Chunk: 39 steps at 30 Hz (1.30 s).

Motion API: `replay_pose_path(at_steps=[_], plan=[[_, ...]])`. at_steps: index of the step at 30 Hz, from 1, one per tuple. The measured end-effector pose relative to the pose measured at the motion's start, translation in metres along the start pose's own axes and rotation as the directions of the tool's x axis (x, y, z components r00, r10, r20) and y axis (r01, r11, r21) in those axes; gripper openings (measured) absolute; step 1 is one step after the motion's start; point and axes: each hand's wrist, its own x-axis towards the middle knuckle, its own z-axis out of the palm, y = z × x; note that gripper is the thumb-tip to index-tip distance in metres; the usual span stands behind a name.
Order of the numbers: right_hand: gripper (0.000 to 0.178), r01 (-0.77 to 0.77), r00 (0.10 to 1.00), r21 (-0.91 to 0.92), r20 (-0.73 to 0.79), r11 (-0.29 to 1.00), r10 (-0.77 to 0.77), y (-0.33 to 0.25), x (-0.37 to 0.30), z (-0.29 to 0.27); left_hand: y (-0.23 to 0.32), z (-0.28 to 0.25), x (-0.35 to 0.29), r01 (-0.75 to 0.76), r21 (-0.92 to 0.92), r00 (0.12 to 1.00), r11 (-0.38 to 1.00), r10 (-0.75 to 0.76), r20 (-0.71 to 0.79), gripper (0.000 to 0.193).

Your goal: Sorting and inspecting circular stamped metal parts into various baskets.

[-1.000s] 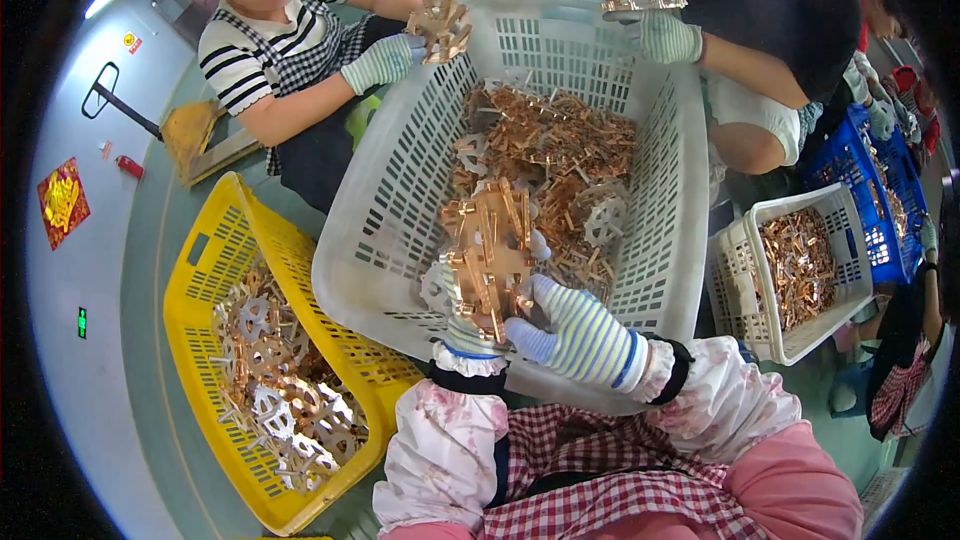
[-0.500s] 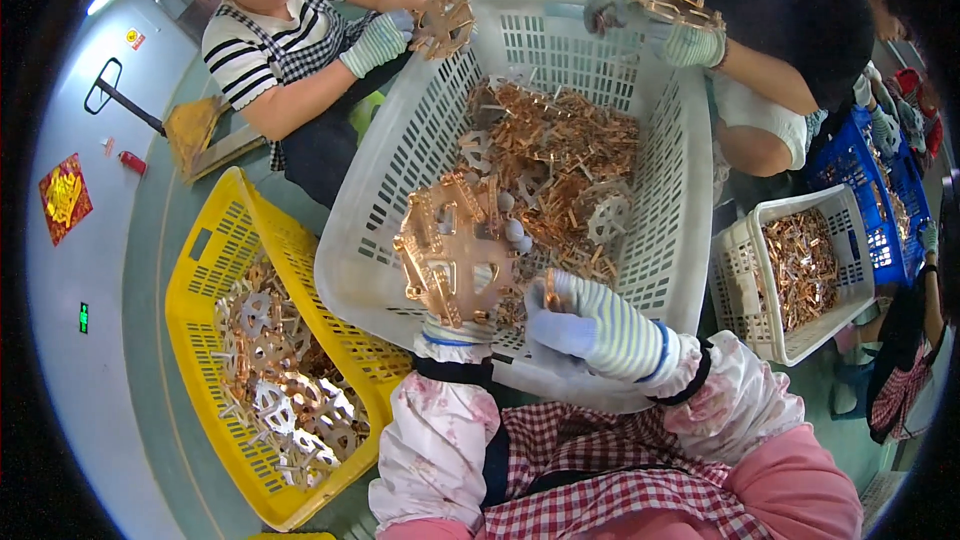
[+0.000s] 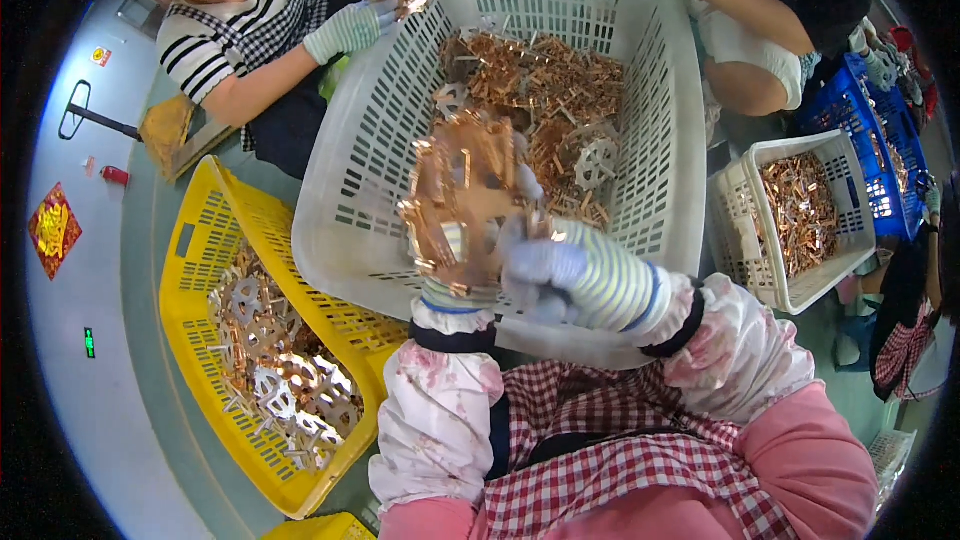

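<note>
My gloved left hand point(image 3: 456, 292) grips a round copper-coloured metal plate point(image 3: 490, 208) with cut-outs and raised pieces around its rim. The plate stands tilted over the near part of a big white plastic basket point(image 3: 340, 262), and it hides most of that hand's fingers. Just to its right, my gloved right hand point(image 3: 575, 268) is closed at the plate's edge. A small copper-coloured metal piece point(image 3: 541, 223) shows at its fingertips, which are smeared by motion. Inside the basket lies a heap of small copper-coloured pieces point(image 3: 580, 90).
On the left, a yellow basket point(image 3: 188, 325) holds silver and copper-coloured plates. A smaller white basket point(image 3: 735, 235) and blue crates point(image 3: 850, 140) with metal pieces stand on the right. Two co-workers with gloved hands point(image 3: 350, 30) handle metal parts across the big basket.
My right hand has moved left against the plate in my left hand. The whole view has shifted, so the baskets sit higher. The co-worker at far left has turned their plate.
</note>
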Motion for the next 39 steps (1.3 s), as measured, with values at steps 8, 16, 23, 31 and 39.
replay_pose_path(at_steps=[8,16,23,31,39], plan=[[0.021,0.176,0.881,-0.266,-0.388,0.948,-0.273,-0.015,0.021,-0.017,-0.008,-0.034,-0.01,-0.298,0.902,0.856,-0.313,0.331,0.398,0.034],[0.034,0.175,0.857,-0.285,-0.427,0.942,-0.289,-0.008,0.024,-0.026,-0.004,-0.03,-0.019,-0.36,0.861,0.826,-0.36,0.305,0.473,0.037],[0.031,0.258,0.842,-0.328,-0.385,0.909,-0.377,-0.015,0.02,-0.018,0.013,-0.041,-0.023,-0.414,0.825,0.813,-0.384,0.252,0.525,0.04],[0.024,0.255,0.83,-0.407,-0.373,0.877,-0.414,-0.015,0.02,-0.019,0.017,-0.027,-0.015,-0.475,0.761,0.75,-0.442,0.249,0.613,0.044],[0.043,0.231,0.862,-0.556,-0.263,0.798,-0.433,-0.019,0.02,-0.043,0.022,-0.021,-0.012,-0.529,0.697,0.696,-0.483,0.223,0.683,0.048]])
